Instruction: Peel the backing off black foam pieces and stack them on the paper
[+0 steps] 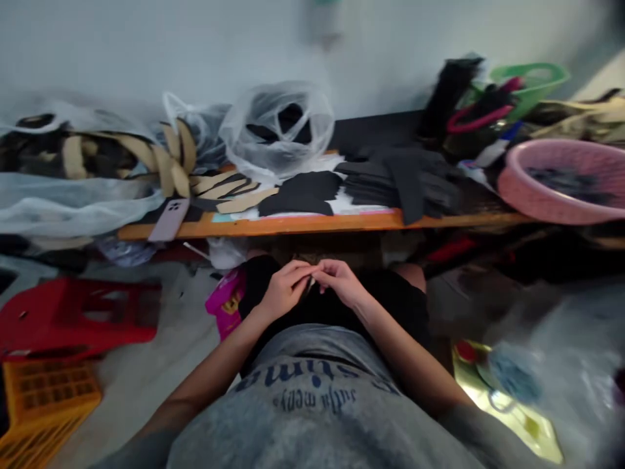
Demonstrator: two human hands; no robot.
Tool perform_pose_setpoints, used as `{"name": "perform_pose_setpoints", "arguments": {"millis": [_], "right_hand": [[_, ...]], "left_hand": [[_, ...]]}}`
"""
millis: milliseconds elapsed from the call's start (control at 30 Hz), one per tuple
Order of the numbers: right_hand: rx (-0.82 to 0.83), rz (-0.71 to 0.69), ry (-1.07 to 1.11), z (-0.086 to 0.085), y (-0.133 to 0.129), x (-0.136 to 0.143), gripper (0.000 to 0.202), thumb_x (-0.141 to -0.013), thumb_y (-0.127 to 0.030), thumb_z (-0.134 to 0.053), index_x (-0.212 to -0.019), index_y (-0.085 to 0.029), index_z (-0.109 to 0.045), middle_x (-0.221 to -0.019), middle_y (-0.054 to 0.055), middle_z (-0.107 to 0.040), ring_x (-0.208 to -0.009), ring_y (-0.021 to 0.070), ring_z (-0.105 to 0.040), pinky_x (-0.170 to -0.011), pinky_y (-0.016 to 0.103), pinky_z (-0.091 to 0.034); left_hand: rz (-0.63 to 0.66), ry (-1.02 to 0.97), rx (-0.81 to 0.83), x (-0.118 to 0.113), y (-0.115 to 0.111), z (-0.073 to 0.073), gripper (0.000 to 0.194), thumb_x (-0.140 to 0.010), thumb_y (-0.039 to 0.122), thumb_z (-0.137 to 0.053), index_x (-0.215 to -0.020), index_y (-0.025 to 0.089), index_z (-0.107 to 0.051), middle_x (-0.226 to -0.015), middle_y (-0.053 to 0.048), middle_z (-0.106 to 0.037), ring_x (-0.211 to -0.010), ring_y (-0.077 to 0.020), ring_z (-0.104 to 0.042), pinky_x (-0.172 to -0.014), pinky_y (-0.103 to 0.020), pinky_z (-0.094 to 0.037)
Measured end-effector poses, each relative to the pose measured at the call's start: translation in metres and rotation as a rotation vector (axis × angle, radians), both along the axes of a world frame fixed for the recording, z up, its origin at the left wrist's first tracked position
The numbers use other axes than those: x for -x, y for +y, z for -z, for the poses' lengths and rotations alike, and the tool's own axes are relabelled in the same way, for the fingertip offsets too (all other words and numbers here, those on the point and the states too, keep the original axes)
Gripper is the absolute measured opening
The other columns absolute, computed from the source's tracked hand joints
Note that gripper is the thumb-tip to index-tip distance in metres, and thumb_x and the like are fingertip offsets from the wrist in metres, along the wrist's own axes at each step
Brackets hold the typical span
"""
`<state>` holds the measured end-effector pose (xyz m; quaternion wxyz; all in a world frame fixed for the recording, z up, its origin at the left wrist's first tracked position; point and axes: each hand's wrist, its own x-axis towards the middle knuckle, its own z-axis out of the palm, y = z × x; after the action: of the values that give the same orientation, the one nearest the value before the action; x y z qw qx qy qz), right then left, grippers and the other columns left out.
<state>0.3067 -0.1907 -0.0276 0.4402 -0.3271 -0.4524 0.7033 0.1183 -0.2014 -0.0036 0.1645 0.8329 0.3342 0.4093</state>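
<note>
from my remote seat, i see both hands meeting above the lap, the left hand (287, 288) and right hand (340, 280) with fingers drawn narrow. a small pale thing (311, 284) shows between them; i cannot tell which hand grips it. from there, the bench (273, 227) lies at twelve o'clock with dark cloth (303, 193), a phone (168, 219) at ten, a pink basket (525, 189) at two.

The desk (273, 227) stands just beyond the left hand (287, 286), a phone (168, 220) on its edge to the left, a basket (525, 193) far right.
</note>
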Motion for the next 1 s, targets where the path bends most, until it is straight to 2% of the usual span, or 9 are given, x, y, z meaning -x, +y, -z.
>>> {"name": "perform_pose_setpoints", "arguments": {"millis": [200,333,500,600,667,767,833,900,1000], "right_hand": [[0.078,-0.066,-0.029,0.002,0.005,0.018,0.052,-0.075,-0.064,-0.083,-0.069,-0.02,-0.056,-0.058,-0.006,-0.048,-0.05,0.0082,-0.044,-0.048,0.022,-0.05],[0.108,-0.027,-0.125,0.014,0.012,0.026,0.052,-0.078,-0.068,-0.075,-0.071,-0.021,-0.055,-0.062,-0.004,-0.05,-0.052,0.0098,-0.048,-0.048,0.023,-0.05],[0.107,0.088,-0.406,0.051,0.04,0.003,0.046,-0.075,-0.064,-0.073,-0.074,-0.021,-0.057,-0.059,-0.006,-0.047,-0.052,0.0102,-0.046,-0.051,0.024,-0.051],[0.11,0.126,-0.667,0.077,0.063,-0.018,0.039,-0.083,-0.057,-0.069,-0.077,-0.019,-0.06,-0.064,-0.002,-0.054,-0.058,0.0132,-0.053,-0.056,0.027,-0.054],[0.12,0.14,-0.858,0.092,0.077,-0.03,0.032,-0.091,-0.048,-0.068,-0.083,-0.017,-0.064,-0.077,0.002,-0.063,-0.069,0.016,-0.061,-0.064,0.03,-0.056],[0.152,0.126,-1.1,0.108,0.087,-0.043,0.026,-0.098,-0.038,-0.068,-0.11,-0.015,-0.068,-0.109,0.007,-0.069,-0.094,0.0201,-0.068,-0.082,0.037,-0.06],[0.175,0.101,-1.199,0.113,0.087,-0.048,0.034,-0.099,-0.037,-0.068,-0.126,-0.017,-0.064,-0.125,0.01,-0.066,-0.106,0.0227,-0.068,-0.09,0.042,-0.059],[0.172,0.064,-1.239,0.113,0.086,-0.048,0.037,-0.1,-0.037,-0.067,-0.13,-0.017,-0.063,-0.129,0.011,-0.065,-0.11,0.0235,-0.067,-0.092,0.044,-0.059],[0.102,0.001,-1.2,0.101,0.08,-0.041,0.028,-0.098,-0.038,-0.068,-0.112,-0.014,-0.069,-0.115,0.011,-0.069,-0.105,0.0243,-0.068,-0.092,0.044,-0.058]], "left_hand": [[-0.04,-0.119,0.069,0.015,0.006,0.001,0.011,-0.097,0.018,-0.064,-0.103,0.019,-0.073,-0.097,-0.006,-0.074,-0.091,-0.0157,-0.073,-0.082,-0.029,-0.061],[-0.179,-0.09,-0.082,0.028,0.008,0.002,0.009,-0.098,0.018,-0.061,-0.098,0.019,-0.07,-0.101,-0.007,-0.07,-0.091,-0.0151,-0.071,-0.08,-0.028,-0.061],[-0.47,-0.129,-0.334,0.053,0.002,0.003,0.014,-0.096,0.011,-0.061,-0.104,0.021,-0.068,-0.103,-0.007,-0.071,-0.099,-0.0171,-0.071,-0.086,-0.031,-0.061],[-0.612,-0.181,-0.414,0.069,-0.003,0.002,0.017,-0.094,0.008,-0.063,-0.106,0.02,-0.067,-0.099,-0.006,-0.072,-0.096,-0.017,-0.071,-0.085,-0.033,-0.061],[-0.67,-0.225,-0.426,0.075,-0.005,0.002,0.017,-0.094,0.008,-0.063,-0.106,0.02,-0.066,-0.099,-0.006,-0.072,-0.096,-0.0169,-0.071,-0.085,-0.033,-0.06],[-0.699,-0.314,-0.411,0.078,-0.003,0.002,0.015,-0.095,0.01,-0.062,-0.105,0.02,-0.066,-0.101,-0.005,-0.071,-0.097,-0.0163,-0.071,-0.086,-0.033,-0.059],[-0.71,-0.435,-0.377,0.076,0.003,0.001,0.012,-0.097,0.013,-0.061,-0.105,0.02,-0.064,-0.102,-0.005,-0.07,-0.096,-0.0158,-0.07,-0.084,-0.033,-0.058],[-0.723,-0.563,-0.319,0.074,0.013,-0.001,0.007,-0.098,0.018,-0.06,-0.105,0.02,-0.061,-0.102,-0.005,-0.068,-0.095,-0.0156,-0.07,-0.082,-0.033,-0.058],[-0.73,-0.632,-0.245,0.069,0.031,-0.007,0.007,-0.1,0.026,-0.06,-0.103,0.02,-0.058,-0.101,-0.004,-0.067,-0.092,-0.0154,-0.07,-0.083,-0.034,-0.059]]}}
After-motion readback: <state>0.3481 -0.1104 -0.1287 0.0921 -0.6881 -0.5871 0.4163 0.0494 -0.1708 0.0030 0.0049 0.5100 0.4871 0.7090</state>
